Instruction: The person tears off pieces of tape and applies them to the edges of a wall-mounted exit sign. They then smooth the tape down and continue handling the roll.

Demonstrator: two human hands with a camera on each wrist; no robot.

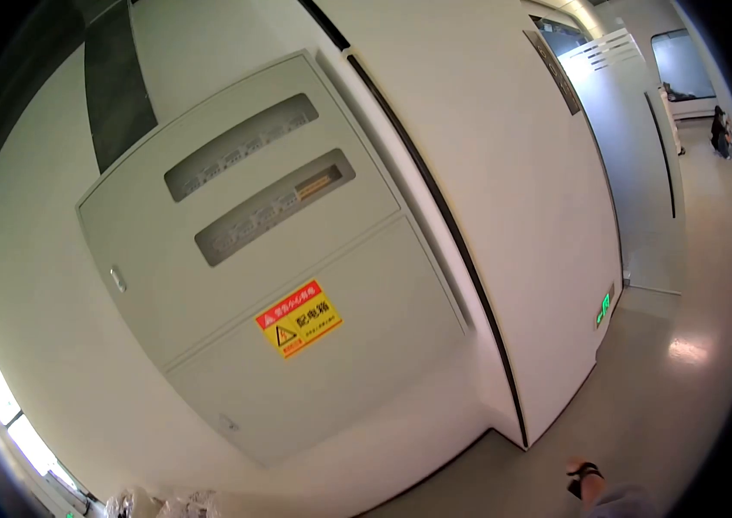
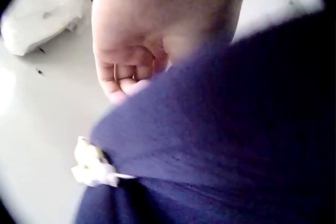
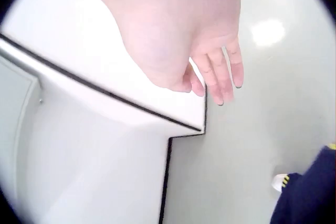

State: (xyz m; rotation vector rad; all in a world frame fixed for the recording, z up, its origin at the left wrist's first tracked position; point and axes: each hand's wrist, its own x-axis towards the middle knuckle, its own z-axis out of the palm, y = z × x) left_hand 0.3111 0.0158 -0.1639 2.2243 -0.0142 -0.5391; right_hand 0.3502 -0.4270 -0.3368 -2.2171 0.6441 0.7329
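The left hand (image 2: 139, 40) hangs at twelve o'clock in its wrist view, fingers loosely curled beside navy cloth (image 2: 210, 119), which fills three to six o'clock (whether they touch, I cannot tell); a white bunched piece (image 2: 96, 169) sits at the cloth's edge toward eight; translucent plastic (image 2: 44, 14) lies at ten. The right hand (image 3: 181, 37) hangs at twelve, fingers relaxed, slightly spread; a black-trimmed white wall (image 3: 79, 24) is at ten, a shoe (image 3: 279, 182) at four; in the head view, a grey cabinet (image 1: 271, 272) spans nine.
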